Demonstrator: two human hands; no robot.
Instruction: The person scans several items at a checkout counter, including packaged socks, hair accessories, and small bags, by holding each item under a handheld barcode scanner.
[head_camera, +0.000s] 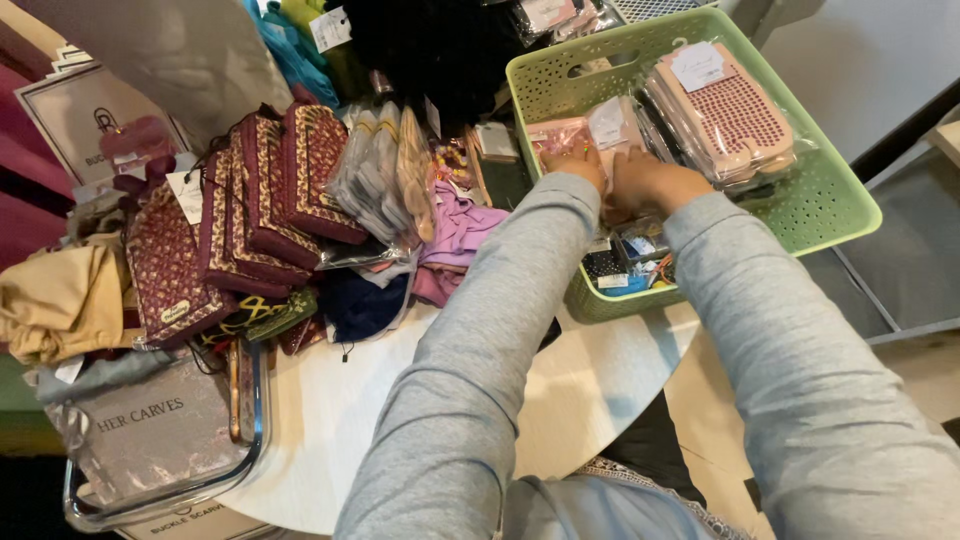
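- I see my left hand (575, 165) inside the green perforated basket (840, 205), its fingers curled down onto a small pink packet in clear wrap (560, 135); whether the grip is closed on it I cannot tell.
- My right hand (650, 182) sits just beside the left, fingers pressed down among the packets; its grip is hidden from me, so I cannot tell how wide it is.
- The basket rests on the far right edge of the round white desk (330, 420), partly overhanging it.
- A stack of pink dotted flat packs in plastic (725, 115) leans in the basket, right of my hands.
- Small dark packets with blue labels (625, 265) lie at the basket's near wall.
- Left on the desk stand maroon patterned pouches (265, 195), upright in a row, with purple cloth (460, 230) between them and the basket.
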